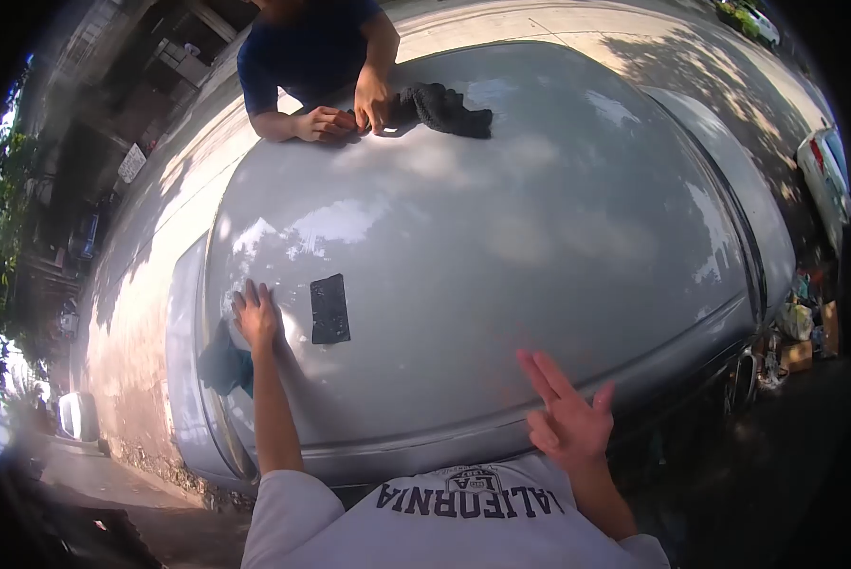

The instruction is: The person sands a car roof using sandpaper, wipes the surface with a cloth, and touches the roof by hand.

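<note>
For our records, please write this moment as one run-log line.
left hand: on grey car | right hand: empty, fingers extended | dark pad: beside left hand | dark cloth: near co-worker's hands

Grey car roof; black sheet; teal cloth; white shirt, dark lettering.

Left hand reaches forward, palm down; right hand extends two fingers, thumb out.

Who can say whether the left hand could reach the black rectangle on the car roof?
Probably yes: the left hand rests beside the black rectangle, with only bare roof showing between them.
</note>
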Tool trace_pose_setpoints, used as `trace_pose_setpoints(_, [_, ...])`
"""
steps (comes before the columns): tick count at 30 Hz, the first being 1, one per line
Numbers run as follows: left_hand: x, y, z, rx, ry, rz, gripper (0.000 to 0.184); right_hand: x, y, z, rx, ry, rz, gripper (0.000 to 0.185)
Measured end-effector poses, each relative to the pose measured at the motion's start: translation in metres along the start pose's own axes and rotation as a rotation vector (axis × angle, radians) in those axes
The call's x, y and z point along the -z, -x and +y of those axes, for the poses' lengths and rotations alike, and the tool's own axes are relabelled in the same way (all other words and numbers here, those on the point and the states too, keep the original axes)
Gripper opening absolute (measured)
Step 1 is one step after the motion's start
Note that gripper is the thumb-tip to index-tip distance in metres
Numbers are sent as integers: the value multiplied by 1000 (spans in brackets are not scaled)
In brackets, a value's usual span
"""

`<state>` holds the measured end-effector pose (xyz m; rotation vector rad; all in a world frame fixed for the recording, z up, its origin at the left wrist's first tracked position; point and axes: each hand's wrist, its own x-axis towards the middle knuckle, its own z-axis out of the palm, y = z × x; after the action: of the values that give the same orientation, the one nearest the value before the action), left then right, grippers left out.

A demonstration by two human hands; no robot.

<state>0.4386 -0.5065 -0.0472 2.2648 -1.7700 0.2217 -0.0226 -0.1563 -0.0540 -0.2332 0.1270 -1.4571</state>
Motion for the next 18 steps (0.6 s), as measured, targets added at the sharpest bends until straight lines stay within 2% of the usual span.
trace_pose_setpoints(3, [12,9,12,45,-13,-33,65,15,73,-3,20,-69,191,106])
trace_pose_setpoints(7, [7,7,11,79,-37,-26,64,29,106,-4,13,118,220,106])
trace_pose_setpoints(9, [6,8,11,77,-48,-13,63,32,89,0,38,-324,305,106])
trace_pose_setpoints(14, [14,14,17,78,-26,7,63,40,-21,-2,-121,-268,184,102])
trace_pose_setpoints(15, [16,14,21,92,-17,-6,62,48,-49,-1,-117,-270,102,100])
trace_pose_setpoints(18, [17,16,19,110,10,-5,61,3,-120,-16,-68,-248,-60,94])
